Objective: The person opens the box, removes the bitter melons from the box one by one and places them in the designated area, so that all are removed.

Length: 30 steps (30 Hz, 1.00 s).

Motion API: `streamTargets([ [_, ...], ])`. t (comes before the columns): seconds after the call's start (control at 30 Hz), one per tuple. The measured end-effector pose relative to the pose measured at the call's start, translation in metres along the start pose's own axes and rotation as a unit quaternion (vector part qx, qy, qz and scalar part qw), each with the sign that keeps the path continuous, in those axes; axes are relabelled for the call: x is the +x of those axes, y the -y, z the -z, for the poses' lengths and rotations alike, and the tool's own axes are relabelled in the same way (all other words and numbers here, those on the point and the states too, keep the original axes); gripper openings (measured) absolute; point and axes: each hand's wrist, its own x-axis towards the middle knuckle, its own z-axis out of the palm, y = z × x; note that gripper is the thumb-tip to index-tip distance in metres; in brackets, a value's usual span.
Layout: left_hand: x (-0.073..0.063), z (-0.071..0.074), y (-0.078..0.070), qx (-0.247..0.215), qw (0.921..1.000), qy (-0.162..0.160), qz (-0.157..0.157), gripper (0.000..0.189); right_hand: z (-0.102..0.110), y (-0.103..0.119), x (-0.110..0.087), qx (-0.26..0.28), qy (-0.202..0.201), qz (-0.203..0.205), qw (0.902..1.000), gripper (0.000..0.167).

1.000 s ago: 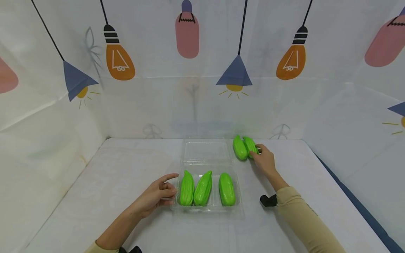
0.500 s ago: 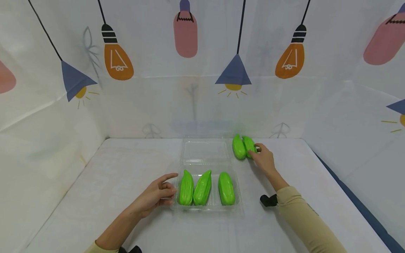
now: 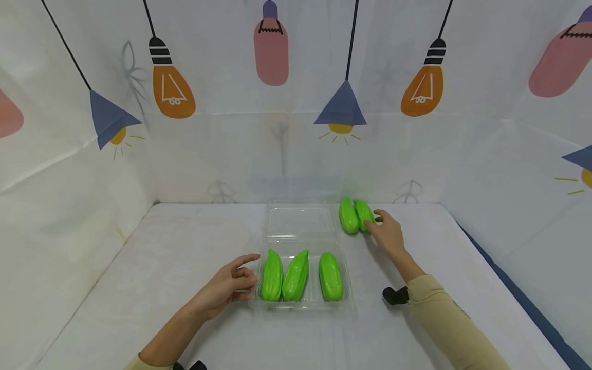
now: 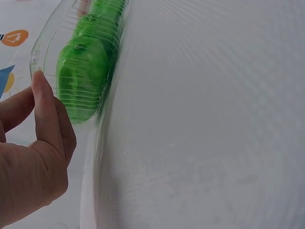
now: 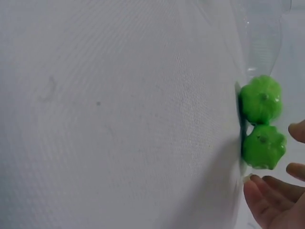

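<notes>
A clear plastic clamshell box [image 3: 314, 305] lies open on the table, its lid [image 3: 302, 221] folded back. Three glossy green ridged gourds sit in its base: a left one [image 3: 272, 275], a middle one [image 3: 296, 276] and a right one [image 3: 330, 276]. My left hand [image 3: 226, 285] touches the box's left rim, fingertips against the plastic in the left wrist view. Two more gourds, a near-lid one [image 3: 349, 216] and an outer one [image 3: 363, 216], stand side by side right of the lid. Thumb and fingers of my right hand [image 3: 387, 235] are spread around the outer gourd, with gaps showing in the right wrist view.
The white table [image 3: 194, 236] ends at a white cloth backdrop [image 3: 231, 149] printed with lamps and bulbs. Between the middle and right gourds the box base has a gap. A black strap piece [image 3: 395, 295] sticks out at the right sleeve [image 3: 444, 313].
The right hand's fingers have loosened slightly and drawn a little away from the outer gourd. The left hand, the box and the gourds stay in place.
</notes>
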Motion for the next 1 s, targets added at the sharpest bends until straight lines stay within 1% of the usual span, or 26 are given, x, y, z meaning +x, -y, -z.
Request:
streamTargets([
  [0.27, 0.0, 0.0, 0.001, 0.004, 1.0, 0.001, -0.001, 0.07, 0.007, 0.004, -0.009, -0.017, -0.005, 0.008, 0.9998, 0.059],
  [0.5, 0.002, -0.001, 0.0, 0.005, 1.0, 0.001, 0.002, 0.07, 0.015, 0.004, -0.013, -0.024, -0.031, 0.032, 0.9987, 0.055],
  [0.63, 0.002, 0.0, 0.0, 0.007, 1.0, 0.001, 0.001, 0.071, 0.017, 0.006, -0.013, -0.017, -0.038, 0.037, 0.9984, 0.052],
  [0.83, 0.002, 0.002, -0.001, 0.008, 1.0, 0.003, -0.003, 0.072, 0.02, 0.018, -0.016, -0.006, -0.05, 0.07, 0.9963, 0.049],
  [1.0, 0.003, 0.002, 0.0, 0.009, 1.0, 0.003, -0.001, 0.072, 0.022, 0.028, -0.02, 0.014, -0.038, 0.09, 0.9951, 0.048],
])
